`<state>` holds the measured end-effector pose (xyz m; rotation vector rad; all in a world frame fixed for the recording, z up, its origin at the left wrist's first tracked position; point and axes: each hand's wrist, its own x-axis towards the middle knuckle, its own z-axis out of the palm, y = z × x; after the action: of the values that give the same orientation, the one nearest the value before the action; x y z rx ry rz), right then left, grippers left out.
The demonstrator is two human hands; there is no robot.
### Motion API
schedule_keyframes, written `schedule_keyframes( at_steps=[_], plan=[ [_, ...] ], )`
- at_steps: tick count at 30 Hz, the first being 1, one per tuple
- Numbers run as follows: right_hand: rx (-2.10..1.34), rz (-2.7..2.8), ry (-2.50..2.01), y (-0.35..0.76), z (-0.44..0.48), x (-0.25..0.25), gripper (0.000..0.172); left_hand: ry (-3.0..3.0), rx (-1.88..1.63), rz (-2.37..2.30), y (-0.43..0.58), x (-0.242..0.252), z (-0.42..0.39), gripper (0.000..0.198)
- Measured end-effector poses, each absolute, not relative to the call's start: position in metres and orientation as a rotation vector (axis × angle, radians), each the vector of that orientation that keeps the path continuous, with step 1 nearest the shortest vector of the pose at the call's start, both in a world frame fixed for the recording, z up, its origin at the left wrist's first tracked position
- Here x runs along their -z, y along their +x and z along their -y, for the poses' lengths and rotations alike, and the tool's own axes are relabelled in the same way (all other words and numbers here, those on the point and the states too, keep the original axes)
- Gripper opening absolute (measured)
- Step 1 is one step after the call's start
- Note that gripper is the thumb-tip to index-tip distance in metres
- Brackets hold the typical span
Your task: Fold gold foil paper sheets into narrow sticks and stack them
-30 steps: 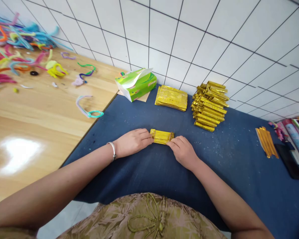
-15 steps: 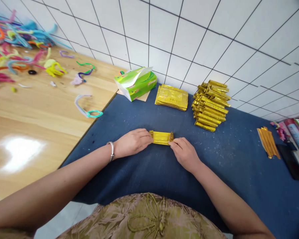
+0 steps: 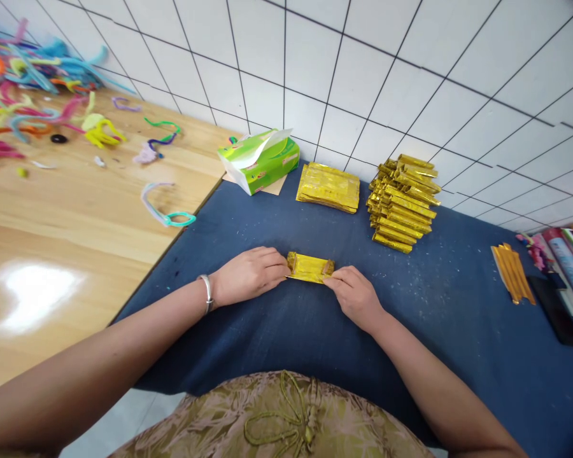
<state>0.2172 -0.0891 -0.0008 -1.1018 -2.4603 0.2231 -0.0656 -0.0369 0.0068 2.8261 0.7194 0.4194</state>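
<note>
A small piece of folded gold foil paper (image 3: 309, 268) lies just above the blue cloth, its two ends turned up or folded in. My left hand (image 3: 252, 277), with a silver bangle at the wrist, pinches its left end, fingers together. At the lower right corner, the thumb and fingertips of my right hand (image 3: 356, 294) close on the paper. Fingertips hide parts of both ends. Behind it sit a flat stack of gold foil sheets (image 3: 328, 186) and a pile of narrow folded gold foil strips (image 3: 403, 207).
A green tissue pack (image 3: 267, 162) stands by the tiled wall (image 3: 315, 70). Tangled coloured pipe cleaners (image 3: 38, 76) cover the wooden table's (image 3: 138, 267) far left. On the right of the blue cloth (image 3: 439, 318) are orange-gold folded strips (image 3: 513, 273), a black flat object (image 3: 556, 310) and books (image 3: 566, 261).
The gold foil paper now shows a broader, flatter face, with its lower edge tilted down to the right. My left hand has shifted slightly left; my right hand keeps its pinch.
</note>
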Motion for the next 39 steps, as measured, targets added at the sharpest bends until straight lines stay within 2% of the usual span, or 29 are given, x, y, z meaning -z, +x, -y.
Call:
schedule_keyframes(
  at_steps=[19,31,39],
  plan=[
    [-0.378,2.250,-1.277,0.213,0.092,-0.005,0.015,2.653,-0.462,-0.872,-0.062,-0.009,0.041,0.020],
    [-0.484,2.092,-1.333,0.206,0.085,-0.007,0.021,2.461,-0.617,-1.018,-0.053,0.000,0.041,0.022],
    [-0.570,2.038,-1.479,0.203,0.078,-0.008,0.019,2.426,-0.520,-1.159,-0.043,-0.005,0.035,0.023]
  ],
)
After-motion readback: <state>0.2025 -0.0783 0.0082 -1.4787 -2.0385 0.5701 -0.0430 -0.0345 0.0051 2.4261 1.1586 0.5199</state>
